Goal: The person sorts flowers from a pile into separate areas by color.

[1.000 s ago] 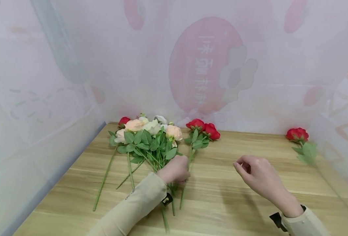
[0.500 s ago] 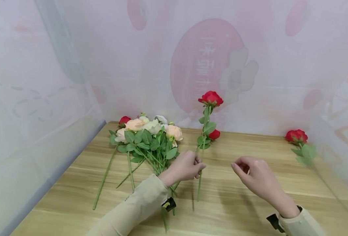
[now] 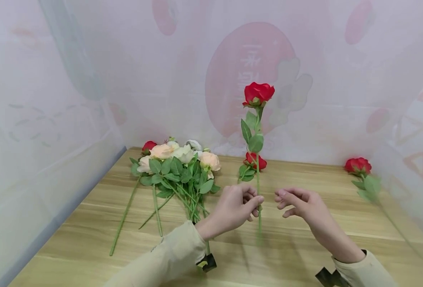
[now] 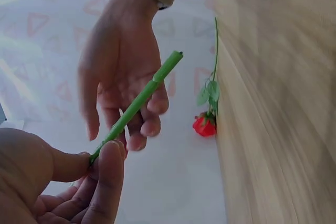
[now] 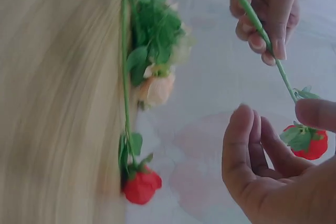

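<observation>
My left hand (image 3: 234, 209) pinches the green stem of a red rose (image 3: 259, 94) between thumb and fingers. The rose stands upright above the table, its leaves partway up the stem. In the left wrist view the stem's cut end (image 4: 169, 65) points up past the pinching fingers, towards the other hand. Just right of the stem, my right hand (image 3: 310, 211) is held in the air with loosely bent fingers and nothing in them. A second red rose (image 3: 256, 161) lies on the table behind the held stem; the right wrist view shows its flower (image 5: 142, 186) too.
Left on the wooden table (image 3: 89, 243) lies a heap of peach and white flowers (image 3: 183, 154) with leafy stems. Another red rose (image 3: 146, 146) is at its far left. One more red rose (image 3: 357, 165) lies at the right edge. Pale printed sheets (image 3: 154, 79) wall the back and sides.
My left hand has picked up one red rose from the pair on the table, raising it upright and moving right. My right hand's fingers have opened somewhat beside it.
</observation>
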Motion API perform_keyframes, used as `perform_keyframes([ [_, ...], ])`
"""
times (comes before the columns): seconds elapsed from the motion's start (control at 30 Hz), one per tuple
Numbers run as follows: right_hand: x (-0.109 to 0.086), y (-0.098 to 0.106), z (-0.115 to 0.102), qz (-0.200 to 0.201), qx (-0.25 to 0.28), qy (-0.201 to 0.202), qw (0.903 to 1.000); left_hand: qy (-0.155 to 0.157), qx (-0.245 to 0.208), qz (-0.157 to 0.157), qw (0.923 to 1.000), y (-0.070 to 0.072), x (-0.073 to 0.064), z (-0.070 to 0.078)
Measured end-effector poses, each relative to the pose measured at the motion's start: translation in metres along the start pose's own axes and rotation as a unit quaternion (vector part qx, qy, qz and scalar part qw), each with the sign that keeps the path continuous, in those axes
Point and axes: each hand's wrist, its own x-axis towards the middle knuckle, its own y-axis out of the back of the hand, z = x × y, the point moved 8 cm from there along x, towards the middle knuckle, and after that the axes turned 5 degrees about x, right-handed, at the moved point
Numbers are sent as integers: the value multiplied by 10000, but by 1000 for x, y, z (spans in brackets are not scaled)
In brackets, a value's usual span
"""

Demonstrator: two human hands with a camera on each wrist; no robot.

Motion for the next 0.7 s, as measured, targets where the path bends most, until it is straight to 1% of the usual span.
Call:
perform_keyframes([
  [0.1, 0, -3, -3, -142, 624, -96, 9979, -187, -194, 6, 9996, -2, -3, 8],
  [0.17, 0, -6, -6, -205, 804, -74, 9965, -321, -218, 14, 9992, -3, -4, 12],
  [0.23, -1, -9, -9, -203, 777, 1, 9968, -445, -217, 15, 9988, -5, -5, 15],
  [0.33, 0, -13, -13, -127, 600, 145, 9980, -592, -159, 4, 9981, -7, -6, 19],
  [0.53, -1, -19, -18, -10, 472, 350, 9983, -715, -155, -110, 9973, -13, -10, 23],
  [0.7, -1, -20, -20, 125, 427, 463, 9979, -888, -38, -150, 9959, -14, -13, 26],
])
